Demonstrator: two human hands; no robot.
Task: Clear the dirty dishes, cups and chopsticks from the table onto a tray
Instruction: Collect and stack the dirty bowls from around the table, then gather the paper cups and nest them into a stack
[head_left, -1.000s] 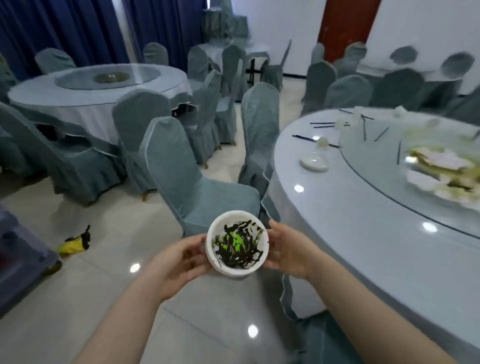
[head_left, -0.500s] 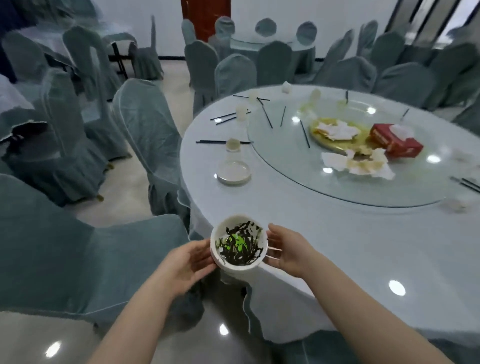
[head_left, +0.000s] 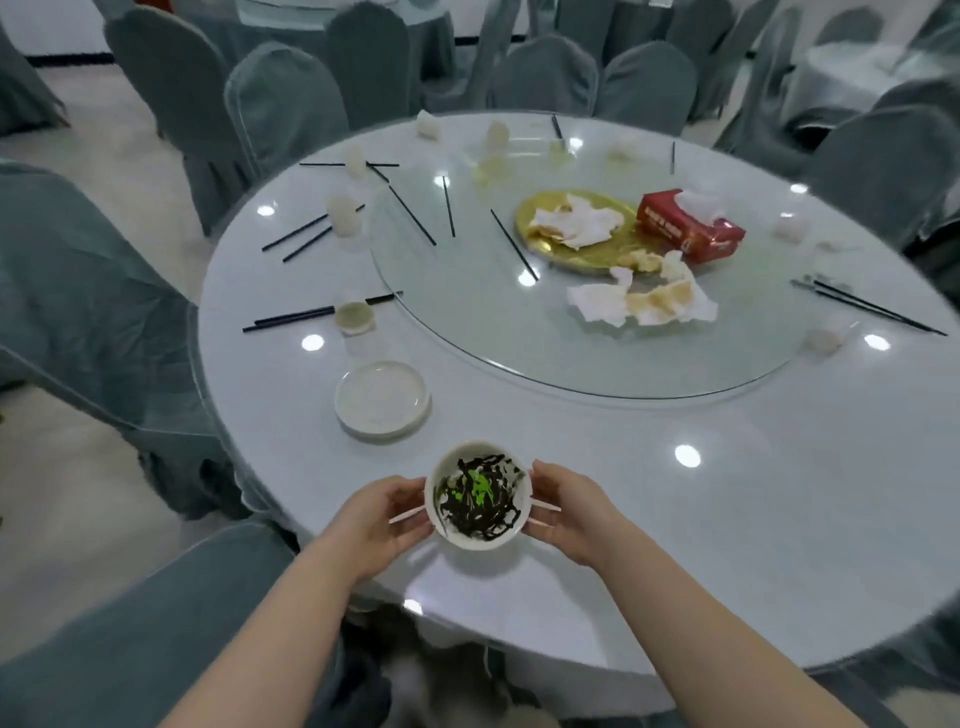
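Carried back over the round white table (head_left: 675, 519), the stained white bowl (head_left: 478, 494) sits gripped between left hand (head_left: 376, 514) and right hand (head_left: 569, 506); no tray shows, so it needs locating next.

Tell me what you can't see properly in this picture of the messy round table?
- The tray: none shows in the head view, so its place is unknown.
- Underside of the bowl: hidden by its own body; left hand and right hand cover its sides.
- Writing on the red tissue box: too blurred.
- Small cups such as the cup: too small to tell what they hold.
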